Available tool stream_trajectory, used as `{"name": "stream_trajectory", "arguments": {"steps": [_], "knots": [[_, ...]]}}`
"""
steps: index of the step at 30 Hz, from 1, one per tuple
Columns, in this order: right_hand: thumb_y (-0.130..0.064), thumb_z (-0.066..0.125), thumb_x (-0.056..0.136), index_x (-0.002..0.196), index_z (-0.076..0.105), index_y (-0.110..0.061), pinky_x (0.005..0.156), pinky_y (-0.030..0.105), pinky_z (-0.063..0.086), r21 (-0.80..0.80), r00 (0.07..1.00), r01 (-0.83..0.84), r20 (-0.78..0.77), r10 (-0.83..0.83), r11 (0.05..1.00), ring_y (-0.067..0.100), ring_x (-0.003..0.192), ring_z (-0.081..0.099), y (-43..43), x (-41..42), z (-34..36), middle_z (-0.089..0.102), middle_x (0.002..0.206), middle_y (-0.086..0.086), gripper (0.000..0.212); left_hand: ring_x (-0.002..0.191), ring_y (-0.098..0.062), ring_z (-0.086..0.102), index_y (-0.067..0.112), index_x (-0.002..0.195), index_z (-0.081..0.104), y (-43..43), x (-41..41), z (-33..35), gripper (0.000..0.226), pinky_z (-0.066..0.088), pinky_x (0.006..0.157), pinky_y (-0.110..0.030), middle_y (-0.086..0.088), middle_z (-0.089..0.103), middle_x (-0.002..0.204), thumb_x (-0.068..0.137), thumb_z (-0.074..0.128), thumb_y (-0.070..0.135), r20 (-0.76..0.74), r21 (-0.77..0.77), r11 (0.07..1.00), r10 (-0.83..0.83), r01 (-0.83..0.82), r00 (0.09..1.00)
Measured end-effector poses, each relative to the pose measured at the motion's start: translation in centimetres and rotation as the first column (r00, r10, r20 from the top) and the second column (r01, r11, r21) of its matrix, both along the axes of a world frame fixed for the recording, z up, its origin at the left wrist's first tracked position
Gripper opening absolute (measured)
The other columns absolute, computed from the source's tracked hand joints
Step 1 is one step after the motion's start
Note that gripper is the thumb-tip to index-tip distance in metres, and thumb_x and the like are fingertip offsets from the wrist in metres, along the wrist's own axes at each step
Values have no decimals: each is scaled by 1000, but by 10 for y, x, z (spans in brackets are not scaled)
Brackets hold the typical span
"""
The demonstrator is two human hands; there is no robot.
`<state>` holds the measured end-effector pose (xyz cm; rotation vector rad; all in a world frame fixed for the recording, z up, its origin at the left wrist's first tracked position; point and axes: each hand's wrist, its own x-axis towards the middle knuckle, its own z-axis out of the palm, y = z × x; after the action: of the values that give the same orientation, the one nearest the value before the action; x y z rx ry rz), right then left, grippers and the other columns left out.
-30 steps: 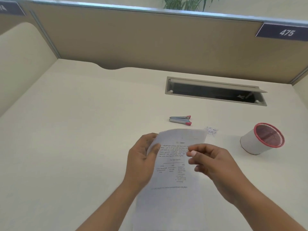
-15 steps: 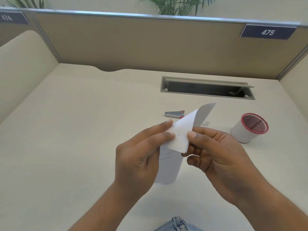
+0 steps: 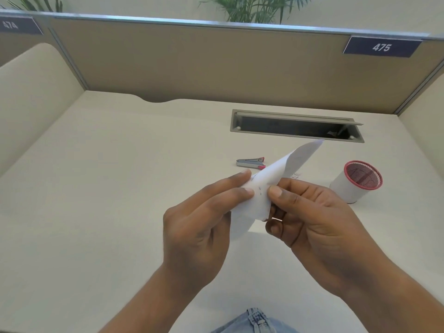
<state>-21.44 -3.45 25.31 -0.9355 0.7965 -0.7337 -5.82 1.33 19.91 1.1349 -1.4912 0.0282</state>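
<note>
I hold a white stapled paper sheaf (image 3: 271,179) lifted off the cream desk (image 3: 101,188), its corner turned toward me with two small staple marks showing. My left hand (image 3: 204,219) pinches the corner from the left with thumb and forefinger. My right hand (image 3: 310,217) pinches the same corner from the right, thumb on top, fingers curled behind. The far end of the paper curls up toward the back right. A small grey and red stapler (image 3: 251,162) lies on the desk just behind the paper.
A white mesh cup with a red rim (image 3: 355,181) stands at the right. A recessed cable slot (image 3: 296,126) with its lid open sits at the back. Tan partition walls (image 3: 192,63) enclose the desk. Tiny white scraps (image 3: 296,175) lie behind my right hand.
The paper went from lying nearly flat in my hands to lifted and turned corner-first. Both hands moved together onto that corner and now pinch it.
</note>
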Motion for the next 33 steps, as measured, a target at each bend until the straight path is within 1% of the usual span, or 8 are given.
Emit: {"name": "stream_trajectory", "arguments": {"steps": [7,13,19,25,28,29,32,33], "knots": [[-27,66,71,89,77,-10,54,21,45,5,1000,-3,7,3,1000,12,68,55,3,0,0,70,84,7,27,109,-15,72,4,102,72,0,-3,-2,30,55,89,-23,-9,69,120,104,42,10,-32,-3,1000,-9,9,999],[-26,65,72,89,78,-11,52,21,45,15,1000,-3,13,3,1000,11,66,57,6,0,1,71,82,6,26,110,-14,71,9,105,70,1,-4,-3,27,55,90,-23,-5,68,121,104,43,10,-62,-12,1000,-22,22,998],[-24,63,76,91,77,-11,51,20,46,23,1000,18,1,-18,1000,11,65,57,6,1,0,69,81,5,25,110,-12,71,14,104,73,2,-3,-3,32,55,90,-23,-1,70,120,92,51,-6,-54,11,1000,-4,4,999],[-34,63,73,87,78,-15,53,21,47,-22,1000,15,0,-15,1000,12,65,58,7,1,2,70,79,3,28,102,-8,73,15,107,74,2,-1,3,21,57,85,-24,9,74,110,92,61,6,-158,101,993,-49,66,986],[-42,60,74,87,77,-15,56,23,48,-110,999,30,-17,-33,993,15,68,59,7,-2,3,73,89,4,34,85,-2,71,30,104,76,6,-4,19,17,52,74,-16,17,76,97,96,64,21,-311,268,953,-53,141,949],[-45,62,74,87,77,-15,57,23,48,-144,999,34,-20,-37,989,16,69,59,7,-2,3,73,90,4,36,78,-3,70,35,99,78,8,-5,25,18,51,69,-19,17,77,91,95,62,27,-398,333,926,-32,177,917],[-54,76,64,88,74,-18,58,22,49,-232,998,29,-44,-40,972,16,69,60,8,-3,2,73,88,7,44,73,-21,68,24,91,79,10,-5,36,21,55,68,-49,-1,77,81,92,61,35,-628,434,847,40,306,777],[-55,79,60,88,74,-18,57,22,49,-243,998,29,-47,-41,970,16,68,60,9,-4,1,73,87,8,46,73,-26,68,19,89,79,10,-4,38,22,56,70,-53,-7,77,82,93,63,34,-685,442,827,59,349,727]]}}
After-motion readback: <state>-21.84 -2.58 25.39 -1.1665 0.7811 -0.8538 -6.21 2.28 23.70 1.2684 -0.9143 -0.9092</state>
